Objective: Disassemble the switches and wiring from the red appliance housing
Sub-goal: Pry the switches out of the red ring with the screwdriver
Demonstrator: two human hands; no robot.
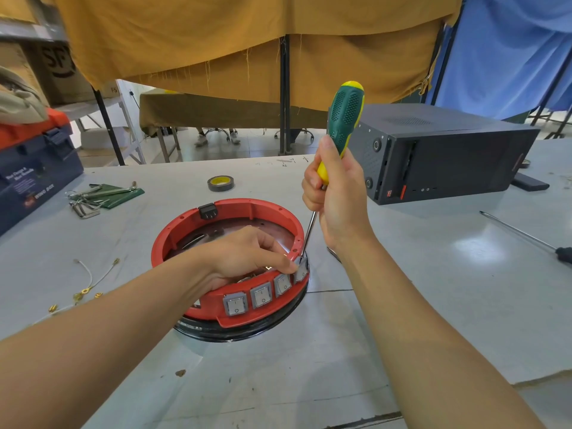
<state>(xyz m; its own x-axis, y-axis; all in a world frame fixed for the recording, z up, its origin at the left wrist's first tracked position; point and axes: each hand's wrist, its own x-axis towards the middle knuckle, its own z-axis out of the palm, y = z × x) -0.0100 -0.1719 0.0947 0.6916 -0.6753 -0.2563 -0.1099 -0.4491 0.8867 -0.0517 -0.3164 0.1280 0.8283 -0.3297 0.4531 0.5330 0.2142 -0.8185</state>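
**Prying the end switch: slip and breakage risks**

The red housing (229, 218) sits on a black base ring at the centre of the worktop (309, 366). Four rocker switches (263, 298) line its near wall. The rightmost switch (301, 269) is tilted and partly out of its slot. The left hand (247, 258) reaches inside the ring, its fingers (286, 267) pinching that switch. The right hand (335, 196) is closed round the green-and-yellow screwdriver (343, 125), whose tip meets the rim beside the switch.

Risks, as judged:
- The tip may slip off the rim and strike the left fingers, which lie touching the pry point.
- Hard levering may crack the rim or the switch clips.
- Any wiring behind the switch is hidden; a sharp pull could tear it.

Surroundings: loose wires (93, 280) with brass terminals lie to the left, hex keys (93, 199) and a tape roll (220, 183) behind, a black computer case (448, 156) and a second screwdriver (526, 233) to the right. None obstructs the work.
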